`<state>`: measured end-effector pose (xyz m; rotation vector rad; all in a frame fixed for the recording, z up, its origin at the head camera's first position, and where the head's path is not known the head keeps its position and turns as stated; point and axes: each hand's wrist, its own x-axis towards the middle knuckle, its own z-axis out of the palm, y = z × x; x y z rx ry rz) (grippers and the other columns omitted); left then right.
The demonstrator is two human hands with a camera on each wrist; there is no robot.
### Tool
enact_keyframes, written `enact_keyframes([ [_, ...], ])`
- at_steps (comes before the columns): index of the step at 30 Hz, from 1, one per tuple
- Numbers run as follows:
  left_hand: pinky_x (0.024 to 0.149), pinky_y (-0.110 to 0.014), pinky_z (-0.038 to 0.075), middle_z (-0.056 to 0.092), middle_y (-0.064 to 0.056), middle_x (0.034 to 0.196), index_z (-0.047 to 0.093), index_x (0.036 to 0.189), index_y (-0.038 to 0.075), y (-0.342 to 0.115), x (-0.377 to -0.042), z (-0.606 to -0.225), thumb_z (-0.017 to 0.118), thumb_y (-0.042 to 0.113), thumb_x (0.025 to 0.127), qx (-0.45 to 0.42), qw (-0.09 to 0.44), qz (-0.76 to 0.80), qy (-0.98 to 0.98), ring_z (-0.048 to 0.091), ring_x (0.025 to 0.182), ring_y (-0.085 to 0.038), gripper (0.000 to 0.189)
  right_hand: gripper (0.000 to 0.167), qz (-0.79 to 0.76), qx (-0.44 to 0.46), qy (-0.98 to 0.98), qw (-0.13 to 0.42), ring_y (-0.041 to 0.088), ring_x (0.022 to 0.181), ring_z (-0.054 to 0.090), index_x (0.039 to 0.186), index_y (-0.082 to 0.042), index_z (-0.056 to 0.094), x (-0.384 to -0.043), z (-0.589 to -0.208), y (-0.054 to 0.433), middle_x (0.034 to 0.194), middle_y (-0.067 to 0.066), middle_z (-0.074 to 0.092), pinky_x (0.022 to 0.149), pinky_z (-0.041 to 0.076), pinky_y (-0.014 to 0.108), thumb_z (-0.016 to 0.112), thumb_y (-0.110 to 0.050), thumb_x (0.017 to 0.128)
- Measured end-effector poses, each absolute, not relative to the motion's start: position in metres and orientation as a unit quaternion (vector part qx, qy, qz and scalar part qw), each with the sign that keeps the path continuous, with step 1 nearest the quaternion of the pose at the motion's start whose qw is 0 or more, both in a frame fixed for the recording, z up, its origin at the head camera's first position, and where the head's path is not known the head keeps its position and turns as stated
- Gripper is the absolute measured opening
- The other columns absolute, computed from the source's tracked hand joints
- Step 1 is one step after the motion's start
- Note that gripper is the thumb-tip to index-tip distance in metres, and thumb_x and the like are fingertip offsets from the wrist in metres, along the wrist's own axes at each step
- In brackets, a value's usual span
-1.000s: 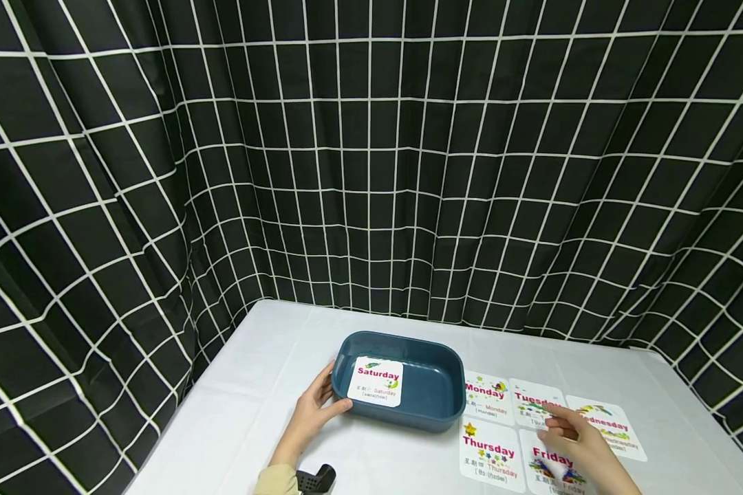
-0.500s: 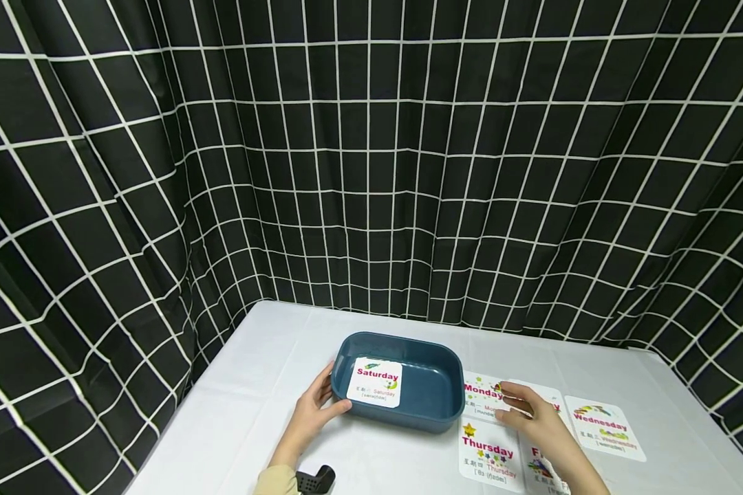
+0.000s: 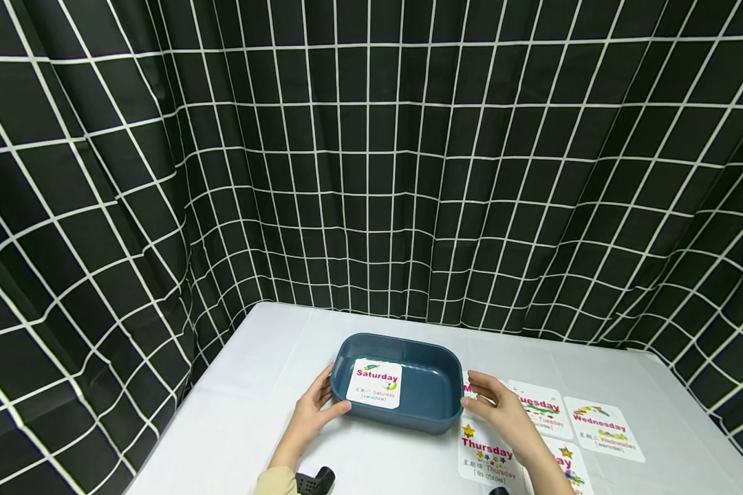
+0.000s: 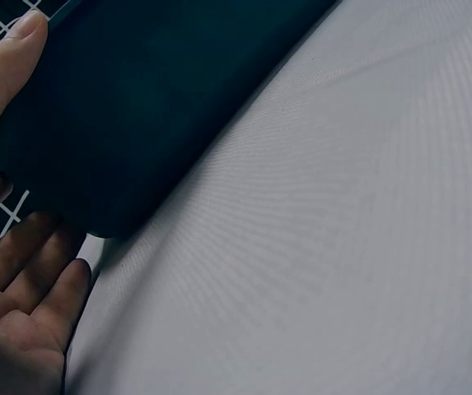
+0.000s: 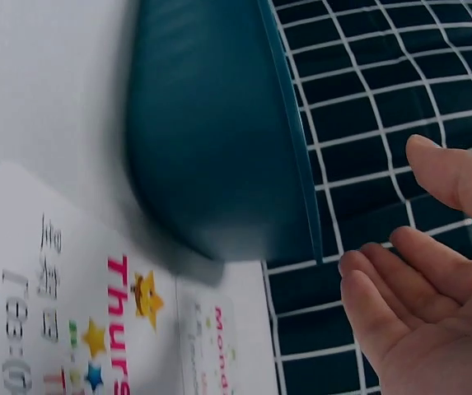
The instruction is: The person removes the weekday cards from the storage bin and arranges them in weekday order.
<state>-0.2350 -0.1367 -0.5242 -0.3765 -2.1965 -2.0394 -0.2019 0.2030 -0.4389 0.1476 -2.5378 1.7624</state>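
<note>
A dark blue rectangular plastic basin [image 3: 430, 388] rests on the white table, with a "Saturday" word card [image 3: 374, 383] lying inside at its left end. My left hand [image 3: 312, 409] grips the basin's left end, thumb at the front rim and fingers round the side; in the left wrist view the thumb [image 4: 9, 70] overlaps the rim. Beside the right end hovers my right hand [image 3: 498, 409], thumb and fingers parted around nothing. The right wrist view shows a gap between those fingers [image 5: 376, 317] and the basin wall [image 5: 211, 123]. Part of the "Monday" card [image 3: 470, 385] is hidden behind the right hand.
Right of the basin lie the "Thursday" card [image 3: 486, 454], "Tuesday" card [image 3: 541, 409], "Wednesday" card [image 3: 603, 426] and a partly covered "Friday" card [image 3: 566, 464]. A black curtain with white grid lines [image 3: 378, 172] stands behind the table [image 3: 272, 344].
My right hand has moved left from over the Tuesday and Friday cards, past Monday, to the basin's right end. The left hand and basin have stayed in place.
</note>
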Motion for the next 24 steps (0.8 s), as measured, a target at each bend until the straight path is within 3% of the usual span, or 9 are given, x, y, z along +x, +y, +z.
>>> enact_keyframes([
  [4, 0.104, -0.034, 0.036, 0.046, -0.017, 0.134, 0.032, 0.145, 0.01, -0.138, -0.241, -0.535, 0.077, 0.02, 0.077, -0.117, 0.06, -0.666, -0.734, 0.043, 0.124, -0.028, 0.082, 0.057, 0.579, 0.046, -0.814, 0.015, 0.032, 0.119, 0.047, 0.131, 0.005, 0.045, -0.206, -0.439, 0.194, 0.13, 0.022, 0.049, 0.098, 0.043, 0.033, 0.07, -0.016, 0.083],
  [9, 0.104, -0.035, 0.036, 0.046, -0.016, 0.134, 0.032, 0.145, 0.012, -0.138, -0.244, -0.539, 0.078, 0.024, 0.075, -0.115, 0.059, -0.663, -0.737, 0.043, 0.124, -0.027, 0.084, 0.06, 0.587, 0.04, -0.809, 0.001, 0.032, 0.121, 0.044, 0.133, 0.003, 0.044, -0.21, -0.442, 0.183, 0.133, 0.021, 0.046, 0.1, 0.041, 0.04, 0.069, -0.02, 0.084],
  [24, 0.105, -0.035, 0.035, 0.045, -0.017, 0.135, 0.032, 0.145, 0.014, -0.139, -0.242, -0.537, 0.078, 0.023, 0.075, -0.107, 0.051, -0.667, -0.736, 0.042, 0.124, -0.028, 0.083, 0.058, 0.616, 0.039, -0.786, 0.004, 0.03, 0.118, 0.048, 0.131, 0.002, 0.047, -0.224, -0.446, 0.147, 0.129, 0.02, 0.05, 0.099, 0.042, 0.042, 0.071, -0.019, 0.082],
])
